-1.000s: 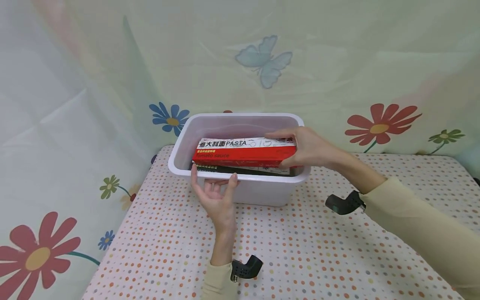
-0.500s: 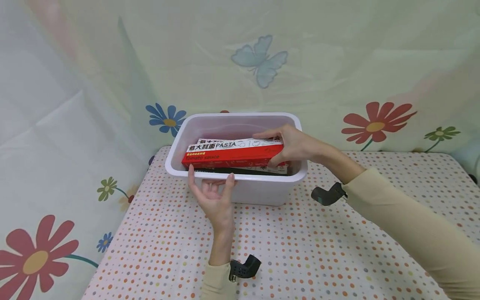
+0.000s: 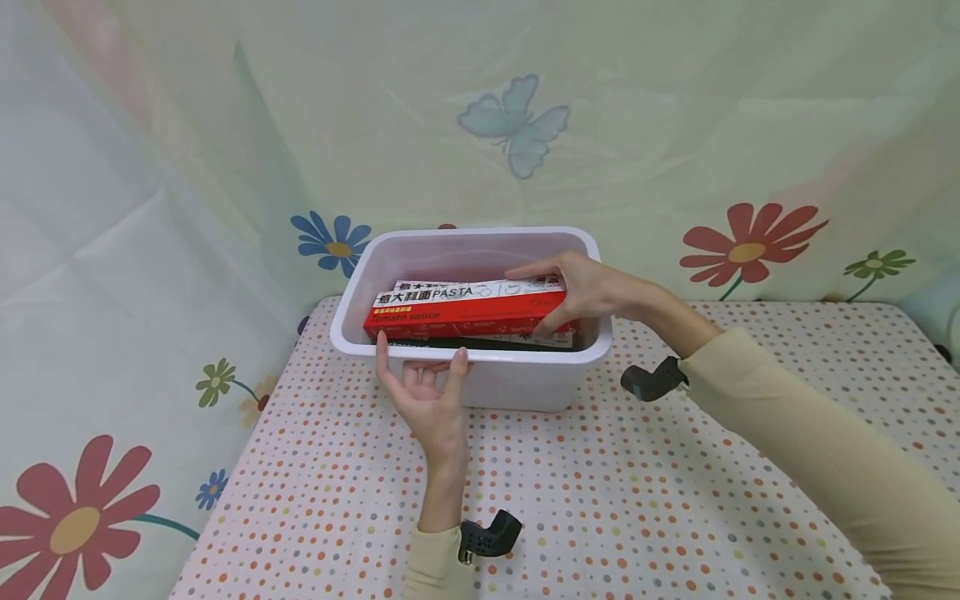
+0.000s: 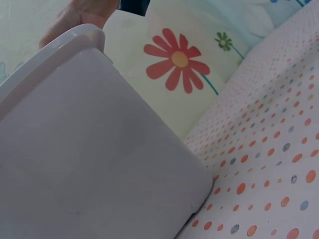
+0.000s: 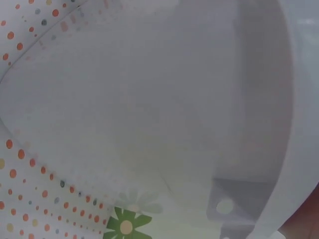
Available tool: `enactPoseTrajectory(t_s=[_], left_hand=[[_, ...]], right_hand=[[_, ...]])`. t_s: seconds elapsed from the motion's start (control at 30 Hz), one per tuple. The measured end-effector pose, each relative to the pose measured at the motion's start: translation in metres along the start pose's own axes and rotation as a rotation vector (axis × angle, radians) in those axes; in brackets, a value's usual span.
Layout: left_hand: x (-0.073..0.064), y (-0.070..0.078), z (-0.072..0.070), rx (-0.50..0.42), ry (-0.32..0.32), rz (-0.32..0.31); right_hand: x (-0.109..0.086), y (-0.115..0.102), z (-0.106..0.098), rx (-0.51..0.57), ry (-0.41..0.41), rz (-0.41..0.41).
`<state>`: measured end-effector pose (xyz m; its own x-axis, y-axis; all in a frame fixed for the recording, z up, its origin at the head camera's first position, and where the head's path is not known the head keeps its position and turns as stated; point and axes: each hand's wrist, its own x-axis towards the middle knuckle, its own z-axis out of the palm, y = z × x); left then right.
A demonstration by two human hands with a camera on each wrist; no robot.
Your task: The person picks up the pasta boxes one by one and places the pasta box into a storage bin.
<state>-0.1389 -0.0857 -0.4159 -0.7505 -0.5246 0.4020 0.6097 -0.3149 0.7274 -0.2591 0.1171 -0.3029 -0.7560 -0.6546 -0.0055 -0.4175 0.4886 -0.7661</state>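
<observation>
A white plastic bin stands on the dotted cloth in the head view. In its upper part lies a long red and white pasta box, printed "Tomato sauce". My right hand spans the box's right end and grips it between thumb and fingers. Under the front rim, my left hand holds the bin, palm up, with a fingertip and the thumb on the rim. A dark green box shows below the red one. Behind it a white strip of another pasta box peeks out. The lower contents are hidden.
The dotted tablecloth spreads around the bin. A flowered curtain hangs close behind it and on the left. Both wrists carry black camera mounts. The wrist views mostly show the bin's outer wall.
My right hand has shifted the red pasta box left and toward the front rim, uncovering part of the box behind. Over the last half second it barely moves. The left hand stays on the rim.
</observation>
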Motion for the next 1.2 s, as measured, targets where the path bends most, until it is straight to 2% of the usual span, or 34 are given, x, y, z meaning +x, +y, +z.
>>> enactPoseTrajectory(t_s=[0.23, 0.37, 0.63, 0.87, 1.07, 1.2], left_hand=[[0.003, -0.001, 0.0, -0.018, -0.001, -0.01], [0.006, -0.001, -0.002, -0.017, 0.011, -0.018], [0.01, 0.003, -0.005, -0.012, 0.02, -0.019], [0.012, 0.007, -0.008, 0.064, 0.005, -0.016], [0.017, 0.015, -0.012, 0.158, -0.021, 0.012], [0.019, 0.016, -0.012, 0.162, -0.031, 0.007]], right_hand=[[-0.005, 0.002, -0.004, 0.103, 0.034, -0.001], [-0.011, 0.001, -0.008, 0.125, 0.054, 0.0], [-0.037, 0.002, -0.012, 0.159, 0.078, -0.042], [-0.065, 0.003, -0.015, 0.14, 0.111, -0.047], [-0.082, 0.005, -0.016, 0.116, 0.135, -0.002], [-0.094, 0.012, -0.018, 0.088, 0.176, 0.022]])
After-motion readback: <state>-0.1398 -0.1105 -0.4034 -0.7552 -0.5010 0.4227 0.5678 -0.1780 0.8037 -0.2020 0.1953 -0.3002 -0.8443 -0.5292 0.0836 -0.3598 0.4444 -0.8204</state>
